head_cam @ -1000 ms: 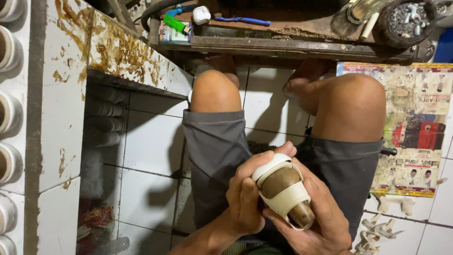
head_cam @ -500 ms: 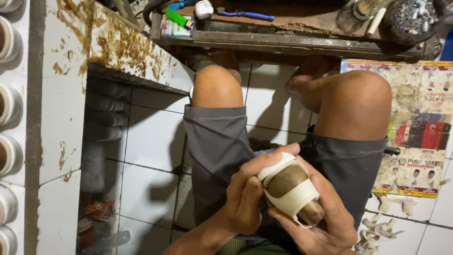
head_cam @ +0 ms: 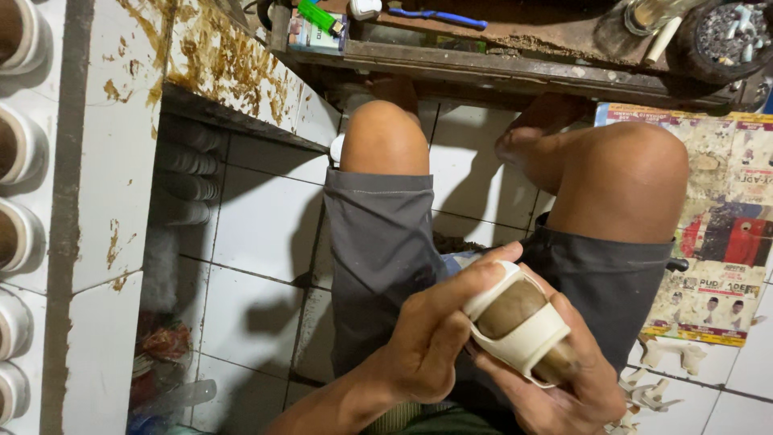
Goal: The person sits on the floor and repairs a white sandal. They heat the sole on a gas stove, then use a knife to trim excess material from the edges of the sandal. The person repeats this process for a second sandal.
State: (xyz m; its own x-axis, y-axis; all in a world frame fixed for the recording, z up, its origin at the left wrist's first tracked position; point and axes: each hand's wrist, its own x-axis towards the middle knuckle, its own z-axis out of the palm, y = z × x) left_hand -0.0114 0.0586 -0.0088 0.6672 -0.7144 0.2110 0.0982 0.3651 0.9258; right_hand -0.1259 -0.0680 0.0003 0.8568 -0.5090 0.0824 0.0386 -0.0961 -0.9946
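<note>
White floor tiles [head_cam: 266, 217] lay below my grey shorts, a cluttered wooden shelf [head_cam: 515, 68] at twelve o'clock. At five o'clock both hands gripped the brown cylinder in its cream plastic bracket [head_cam: 519, 326]: left hand [head_cam: 439, 338] pinching its end, right hand [head_cam: 555, 379] cupping beneath. I judged I was seating the bracket; next needed firm, even pressure.

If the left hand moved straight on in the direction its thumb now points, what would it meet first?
Probably the right knee. The left hand grips the cream-and-brown cylindrical piece, thumb pointing up and right toward that knee, though depth is unclear.
</note>
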